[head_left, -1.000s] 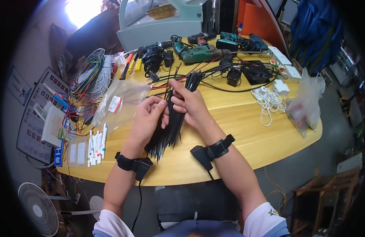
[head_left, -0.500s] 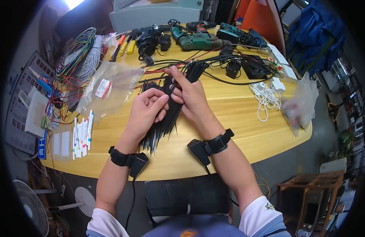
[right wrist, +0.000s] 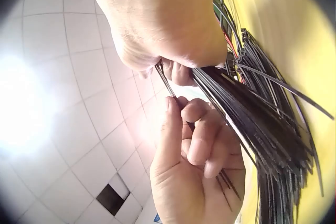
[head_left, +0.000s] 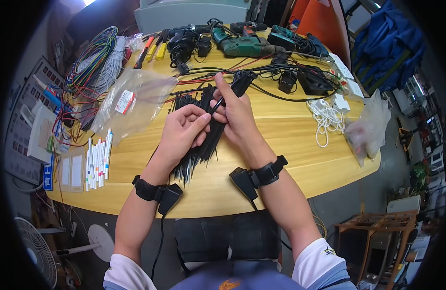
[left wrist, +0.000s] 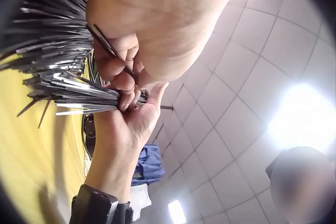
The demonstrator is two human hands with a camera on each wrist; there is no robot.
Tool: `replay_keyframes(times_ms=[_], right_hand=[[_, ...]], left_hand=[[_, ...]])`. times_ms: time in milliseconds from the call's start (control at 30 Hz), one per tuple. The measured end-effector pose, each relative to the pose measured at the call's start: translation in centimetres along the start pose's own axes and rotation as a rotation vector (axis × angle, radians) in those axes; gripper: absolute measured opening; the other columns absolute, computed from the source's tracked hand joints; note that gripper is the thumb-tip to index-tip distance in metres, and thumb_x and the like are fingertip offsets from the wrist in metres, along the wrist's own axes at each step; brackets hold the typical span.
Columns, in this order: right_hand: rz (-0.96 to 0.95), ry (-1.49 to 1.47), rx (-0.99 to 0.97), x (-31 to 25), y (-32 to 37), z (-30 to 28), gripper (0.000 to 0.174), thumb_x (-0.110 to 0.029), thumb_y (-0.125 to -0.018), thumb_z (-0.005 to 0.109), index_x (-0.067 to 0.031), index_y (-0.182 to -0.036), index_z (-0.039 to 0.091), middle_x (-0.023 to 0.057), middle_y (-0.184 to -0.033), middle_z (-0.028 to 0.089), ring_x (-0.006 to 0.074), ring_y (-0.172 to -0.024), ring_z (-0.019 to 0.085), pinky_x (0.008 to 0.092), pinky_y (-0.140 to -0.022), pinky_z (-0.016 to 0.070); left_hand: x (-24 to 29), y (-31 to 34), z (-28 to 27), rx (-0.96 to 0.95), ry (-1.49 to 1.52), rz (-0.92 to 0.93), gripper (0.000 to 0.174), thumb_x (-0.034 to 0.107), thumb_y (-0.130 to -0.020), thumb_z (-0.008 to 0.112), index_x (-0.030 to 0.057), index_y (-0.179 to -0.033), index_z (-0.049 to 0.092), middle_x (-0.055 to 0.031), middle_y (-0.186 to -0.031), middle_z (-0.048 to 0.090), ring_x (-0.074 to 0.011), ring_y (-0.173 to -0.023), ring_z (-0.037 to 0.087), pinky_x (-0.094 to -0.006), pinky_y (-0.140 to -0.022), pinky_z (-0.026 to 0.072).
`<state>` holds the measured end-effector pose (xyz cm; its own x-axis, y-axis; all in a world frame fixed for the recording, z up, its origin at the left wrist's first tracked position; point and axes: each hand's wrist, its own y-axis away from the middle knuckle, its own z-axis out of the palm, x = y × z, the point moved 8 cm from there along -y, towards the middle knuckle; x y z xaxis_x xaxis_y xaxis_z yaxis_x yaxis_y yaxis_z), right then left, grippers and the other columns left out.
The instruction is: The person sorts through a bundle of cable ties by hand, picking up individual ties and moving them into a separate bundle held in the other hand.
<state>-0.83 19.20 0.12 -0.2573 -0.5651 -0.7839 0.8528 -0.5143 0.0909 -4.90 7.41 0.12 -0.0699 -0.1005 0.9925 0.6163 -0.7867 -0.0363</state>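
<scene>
Black cable ties (head_left: 243,81) stand in a bundle in my right hand (head_left: 241,121), which grips them below their heads with the thumb up. Their long tails (right wrist: 254,121) fan down in the right wrist view. Beside it, my left hand (head_left: 182,133) pinches a thin cable tie (right wrist: 167,83) between thumb and forefinger, its other end at the right thumb. A few more thin tails (right wrist: 224,184) stick out past the left fingers. More cable ties (head_left: 186,100) lie in a loose pile on the table behind and under my left hand.
A clear plastic bag (head_left: 136,104) and coloured wire coils (head_left: 95,60) lie to the left, with several markers (head_left: 99,159) nearer. Across the back are a green power drill (head_left: 242,47) and black cables (head_left: 208,72). White cord (head_left: 324,121) and another bag (head_left: 367,130) sit right.
The head view has shifted, so the table sits higher and further left. More of the loose pile shows left of the held bundle. A single tie now stretches between the two hands.
</scene>
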Motion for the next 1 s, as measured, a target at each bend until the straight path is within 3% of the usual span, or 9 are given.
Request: replay_keyframes(times_ms=[600,767,867,1000], right_hand=[[-0.042,-0.016,-0.064,-0.1,-0.2,0.4,0.039,-0.036,-0.084,0.078,-0.0139,-0.071,0.048,-0.0066,-0.056,0.042,0.0010,-0.042,0.034,0.0184,-0.038,0.0221],[-0.052,0.023,-0.079,-0.1,-0.2,0.3,0.039,-0.038,-0.083,0.078,-0.0123,-0.073,0.051,-0.0052,-0.057,0.046,0.0017,-0.042,0.038,0.0185,-0.038,0.0247],[-0.034,0.071,-0.059,0.1,-0.1,0.3,0.038,-0.039,-0.085,0.076,-0.0133,-0.075,0.050,-0.0055,-0.063,0.045,0.0018,-0.048,0.039,0.0180,-0.039,0.0237],[-0.048,0.098,-0.035,0.1,-0.1,0.0,0.038,-0.040,-0.084,0.077,-0.0138,-0.077,0.050,-0.0054,-0.067,0.045,0.0021,-0.052,0.042,0.0178,-0.039,0.0254]], left_hand=[[0.1,0.0,-0.1,0.004,0.045,0.034,0.015,0.016,-0.100,0.054,0.0026,-0.095,0.053,-0.0035,-0.075,0.058,-0.0054,-0.048,0.046,-0.0185,-0.042,0.0298],[0.3,0.2,0.3,0.012,0.004,0.016,0.013,0.015,-0.098,0.058,0.0027,-0.094,0.055,-0.0022,-0.074,0.059,-0.0042,-0.048,0.046,-0.0181,-0.042,0.0287],[0.2,0.2,0.6,-0.026,0.031,0.012,0.010,0.007,-0.095,0.061,0.0002,-0.100,0.056,-0.0031,-0.076,0.060,-0.0040,-0.050,0.047,-0.0180,-0.045,0.0343],[0.6,0.2,1.0,-0.017,0.066,0.072,0.015,0.003,-0.093,0.062,-0.0025,-0.107,0.060,-0.0026,-0.075,0.060,-0.0031,-0.052,0.047,-0.0177,-0.046,0.0348]])
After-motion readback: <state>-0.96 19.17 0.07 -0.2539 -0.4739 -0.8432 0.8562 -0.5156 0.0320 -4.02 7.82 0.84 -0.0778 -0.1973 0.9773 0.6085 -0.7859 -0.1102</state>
